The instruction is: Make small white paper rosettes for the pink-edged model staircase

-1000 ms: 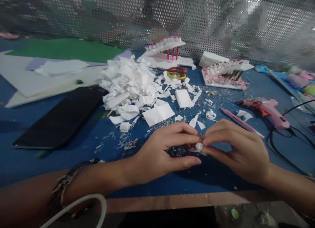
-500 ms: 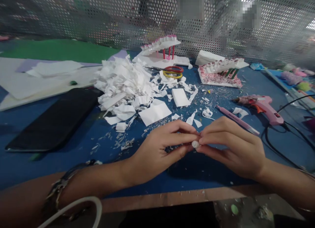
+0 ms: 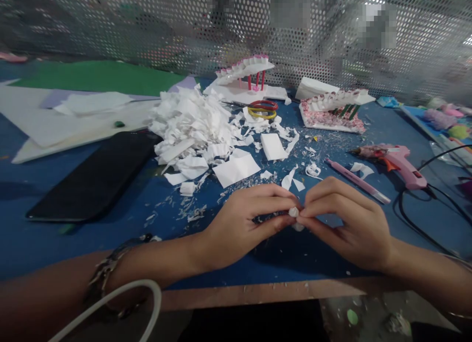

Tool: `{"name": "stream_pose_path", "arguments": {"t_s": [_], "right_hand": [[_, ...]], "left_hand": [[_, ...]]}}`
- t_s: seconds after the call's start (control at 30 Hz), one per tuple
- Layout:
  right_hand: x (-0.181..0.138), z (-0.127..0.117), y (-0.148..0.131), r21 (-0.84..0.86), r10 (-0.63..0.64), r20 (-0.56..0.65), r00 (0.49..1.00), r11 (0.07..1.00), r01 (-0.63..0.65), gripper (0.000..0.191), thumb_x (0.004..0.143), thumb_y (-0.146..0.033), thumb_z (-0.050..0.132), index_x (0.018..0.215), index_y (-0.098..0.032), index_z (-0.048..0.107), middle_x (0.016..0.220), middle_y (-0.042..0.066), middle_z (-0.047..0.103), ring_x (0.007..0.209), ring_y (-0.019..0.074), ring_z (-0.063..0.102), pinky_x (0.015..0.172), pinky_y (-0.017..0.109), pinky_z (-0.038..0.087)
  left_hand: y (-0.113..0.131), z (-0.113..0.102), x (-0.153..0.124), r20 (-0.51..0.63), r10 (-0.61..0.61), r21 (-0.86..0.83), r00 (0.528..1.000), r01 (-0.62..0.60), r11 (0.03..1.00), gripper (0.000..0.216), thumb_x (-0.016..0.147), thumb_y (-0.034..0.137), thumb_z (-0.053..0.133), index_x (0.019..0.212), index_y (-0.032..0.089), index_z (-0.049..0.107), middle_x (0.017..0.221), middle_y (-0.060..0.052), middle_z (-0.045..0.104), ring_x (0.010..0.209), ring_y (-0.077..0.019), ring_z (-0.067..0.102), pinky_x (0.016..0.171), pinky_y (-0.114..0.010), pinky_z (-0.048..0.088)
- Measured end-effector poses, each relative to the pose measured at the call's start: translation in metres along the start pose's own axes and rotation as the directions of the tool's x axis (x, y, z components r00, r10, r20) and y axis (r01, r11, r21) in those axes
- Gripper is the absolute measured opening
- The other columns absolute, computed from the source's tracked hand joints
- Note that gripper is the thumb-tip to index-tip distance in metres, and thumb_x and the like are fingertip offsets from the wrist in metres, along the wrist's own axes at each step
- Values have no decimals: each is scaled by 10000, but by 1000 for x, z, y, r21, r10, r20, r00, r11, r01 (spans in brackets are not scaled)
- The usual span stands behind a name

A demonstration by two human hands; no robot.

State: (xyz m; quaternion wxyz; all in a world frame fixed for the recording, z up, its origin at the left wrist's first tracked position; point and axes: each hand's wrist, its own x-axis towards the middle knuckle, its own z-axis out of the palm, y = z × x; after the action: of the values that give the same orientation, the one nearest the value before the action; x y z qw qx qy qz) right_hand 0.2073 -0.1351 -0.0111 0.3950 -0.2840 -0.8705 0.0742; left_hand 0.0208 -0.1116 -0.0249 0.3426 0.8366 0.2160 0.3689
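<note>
My left hand [image 3: 245,221] and my right hand [image 3: 344,224] meet fingertip to fingertip just above the blue table [image 3: 110,233], near its front edge. Both pinch a small rolled white paper piece [image 3: 294,214] between thumbs and forefingers. Only a bit of that piece shows between the fingers. A bracelet sits on my left wrist [image 3: 110,268]. Tiny paper shavings lie on the table under the hands.
A heap of white paper scraps [image 3: 191,125] lies behind the hands, a black phone [image 3: 96,177] to the left. A pink glue gun [image 3: 400,162] with its cable and a pink pen [image 3: 356,180] lie right. Two small paper models [image 3: 247,78] [image 3: 334,110], scissors handles [image 3: 263,108] and a perforated metal screen stand behind.
The hands have stayed together on the paper piece, fingers shifting slightly as they work it. The view has swayed a little.
</note>
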Motion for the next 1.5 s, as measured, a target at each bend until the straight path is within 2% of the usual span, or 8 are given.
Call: {"name": "stream_pose_path", "arguments": {"t_s": [0.27,0.63,0.83,1.0,1.13,1.23,1.37,1.5], "right_hand": [[1,-1,4,114,201,-25,979,974,-197,74,778,-168,563,837,-177,520,754,14,557,698,103,529,622,243,469],[-1,8,5,296,280,93,955,908,-295,114,774,-155,577,887,-161,567,849,32,551,763,86,540,627,199,498],[1,9,5,406,332,68,941,852,-330,104,790,-156,559,885,-175,597,861,34,561,821,98,551,690,225,482],[1,9,7,427,463,192,865,754,-499,98,805,-241,549,867,-175,587,854,36,574,784,108,561,667,227,465],[0,9,11,428,565,280,776,650,-628,127,817,-294,527,864,-179,555,821,26,561,725,103,548,643,220,461],[-1,9,14,430,566,330,755,622,-655,119,818,-298,527,858,-188,544,817,17,546,717,98,535,635,211,453],[-2,9,18,412,547,378,747,622,-665,116,822,-305,524,857,-197,545,828,12,539,738,94,523,655,203,441],[-2,10,20,396,552,412,725,608,-688,130,823,-322,523,872,-202,535,834,6,534,730,88,517,653,201,432]], "left_hand": [[-1,-4,1,10,-130,-63,991,131,989,142,819,182,528,876,185,657,899,-36,620,838,-123,573,776,-218,443],[-2,-1,2,60,-233,-161,971,240,957,202,842,263,490,810,145,652,827,-28,540,771,-123,528,671,-222,421],[-4,1,2,-29,-309,-250,951,293,923,169,788,276,579,841,133,652,841,-52,615,805,-140,564,728,-246,439],[-6,-3,4,-18,-366,-352,931,337,874,217,753,283,611,895,143,527,826,-20,588,769,-117,582,714,-231,471],[5,-43,4,95,-241,2,966,242,970,128,793,269,553,764,153,597,781,-12,615,751,-102,566,729,-204,432],[17,-92,-12,245,-254,242,936,194,951,164,816,269,523,768,171,645,758,22,639,720,-68,562,714,-153,402],[9,-162,-65,-9,-509,581,860,419,698,298,837,395,434,885,192,646,938,40,622,857,-83,539,836,-191,377],[-28,-214,-129,-283,-588,721,758,572,391,680,716,674,406,1173,175,485,1231,-45,477,1119,-203,419,994,-360,274]]}}
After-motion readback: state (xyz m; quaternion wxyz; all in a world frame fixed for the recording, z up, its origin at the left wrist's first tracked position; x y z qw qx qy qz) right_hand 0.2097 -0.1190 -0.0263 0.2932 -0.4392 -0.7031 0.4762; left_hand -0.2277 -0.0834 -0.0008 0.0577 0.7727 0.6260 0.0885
